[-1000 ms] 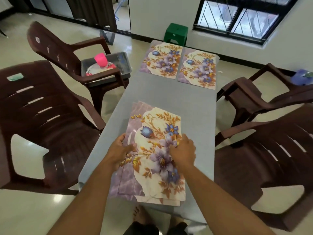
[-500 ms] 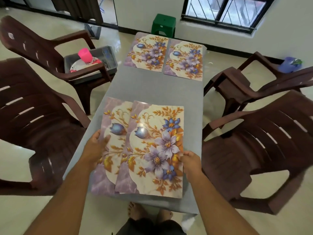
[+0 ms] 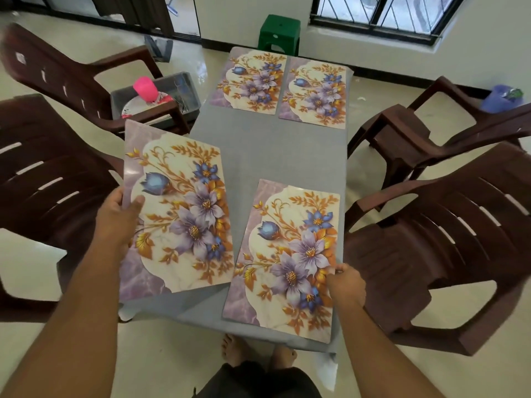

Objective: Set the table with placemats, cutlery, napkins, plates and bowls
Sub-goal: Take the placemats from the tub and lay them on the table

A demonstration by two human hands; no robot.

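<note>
Placemats: the left hand (image 3: 119, 216) is gripping one placemat (image 3: 175, 214) by its edge above the table's (image 3: 267, 150) left side, while the right hand (image 3: 346, 285) is pinching another mat (image 3: 287, 259) lying flat at the near right.

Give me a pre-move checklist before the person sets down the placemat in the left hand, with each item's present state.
1. Left hand grips the lifted placemat: ok.
2. Right hand steadies the near-right placemat, flat on the table: ok.
3. Bare cloth free beside it at the near left: ok.
4. Lifted placemat lined up with the table edge: not ok, it hangs out past the left side.
5. Two far placemats lie side by side: ok.
</note>
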